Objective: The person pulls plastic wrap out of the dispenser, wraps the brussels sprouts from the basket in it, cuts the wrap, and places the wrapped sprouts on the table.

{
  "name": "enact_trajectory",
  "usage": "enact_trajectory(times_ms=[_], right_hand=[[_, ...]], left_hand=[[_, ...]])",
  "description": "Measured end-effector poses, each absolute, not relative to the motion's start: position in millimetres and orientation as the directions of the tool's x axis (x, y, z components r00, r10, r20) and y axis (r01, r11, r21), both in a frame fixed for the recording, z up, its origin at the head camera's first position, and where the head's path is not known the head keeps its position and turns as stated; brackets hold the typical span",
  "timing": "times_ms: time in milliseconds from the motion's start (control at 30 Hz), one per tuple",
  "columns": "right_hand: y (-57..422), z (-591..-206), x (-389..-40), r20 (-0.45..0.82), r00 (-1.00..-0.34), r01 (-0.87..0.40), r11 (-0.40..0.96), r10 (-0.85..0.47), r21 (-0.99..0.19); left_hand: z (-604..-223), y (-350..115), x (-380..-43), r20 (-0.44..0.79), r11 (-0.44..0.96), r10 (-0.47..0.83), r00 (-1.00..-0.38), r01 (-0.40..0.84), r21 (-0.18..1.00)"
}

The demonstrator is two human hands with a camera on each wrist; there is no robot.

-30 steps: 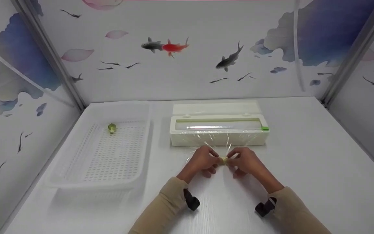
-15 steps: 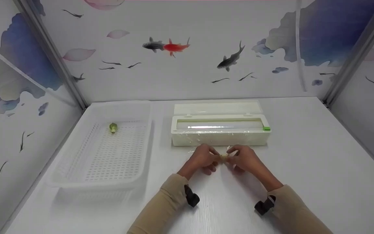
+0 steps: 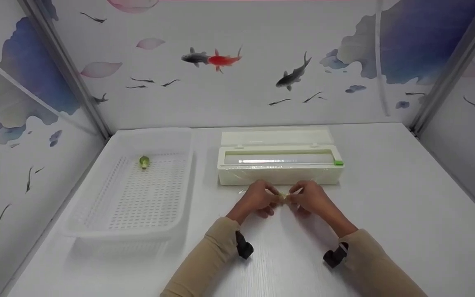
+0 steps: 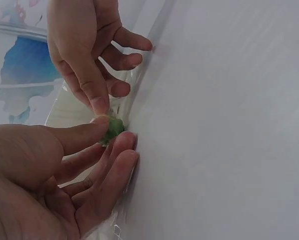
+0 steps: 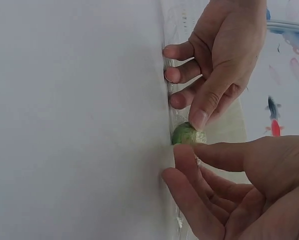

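Observation:
Both hands meet at a small green vegetable (image 3: 283, 197) with a pale end, just in front of the cling film box (image 3: 281, 176). My left hand (image 3: 259, 199) pinches its left side with thumb and fingers. From the other side, my right hand (image 3: 309, 199) pinches it too. In the left wrist view the green vegetable (image 4: 114, 129) shows between the fingertips; in the right wrist view the rounded vegetable (image 5: 183, 135) has clear, crinkled film about it. Transparent cling film (image 3: 245, 175) drapes over the box's front towards the hands. Fingers partly hide the vegetable.
The film box's lid (image 3: 276, 137) stands raised behind the film roll (image 3: 278, 159); a green slider (image 3: 338, 163) sits at its right end. A white perforated basket (image 3: 130, 234) at left holds another small green vegetable (image 3: 144, 162). Printed walls bound the white table.
Both hands have edged forward with the vegetable, nearer to the film box. The stretch of film between box and hands is shorter. Basket and box stay put.

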State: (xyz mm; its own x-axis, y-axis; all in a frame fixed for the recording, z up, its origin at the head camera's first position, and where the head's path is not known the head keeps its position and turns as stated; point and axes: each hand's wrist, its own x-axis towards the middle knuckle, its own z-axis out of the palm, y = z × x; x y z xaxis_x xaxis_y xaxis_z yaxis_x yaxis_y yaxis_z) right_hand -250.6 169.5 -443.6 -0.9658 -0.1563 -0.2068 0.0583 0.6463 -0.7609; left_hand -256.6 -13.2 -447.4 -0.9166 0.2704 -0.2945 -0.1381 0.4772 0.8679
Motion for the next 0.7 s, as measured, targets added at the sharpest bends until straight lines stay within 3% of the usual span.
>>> enact_trajectory(times_ms=[233, 700], right_hand=[[166.4, -445.2, -253.5, -0.203, -0.966, 0.055, 0.636, -0.163, -0.770], [163.5, -446.2, -254.2, -0.104, -0.989, 0.004, 0.672, -0.109, -0.741]], left_hand=[[-447.5, -17.8, -261.1, -0.294, 0.470, 0.313, -0.903, -0.122, 0.874], [-449.4, -15.2, -267.1, -0.318, 0.409, 0.264, -0.911, -0.193, 0.892]])
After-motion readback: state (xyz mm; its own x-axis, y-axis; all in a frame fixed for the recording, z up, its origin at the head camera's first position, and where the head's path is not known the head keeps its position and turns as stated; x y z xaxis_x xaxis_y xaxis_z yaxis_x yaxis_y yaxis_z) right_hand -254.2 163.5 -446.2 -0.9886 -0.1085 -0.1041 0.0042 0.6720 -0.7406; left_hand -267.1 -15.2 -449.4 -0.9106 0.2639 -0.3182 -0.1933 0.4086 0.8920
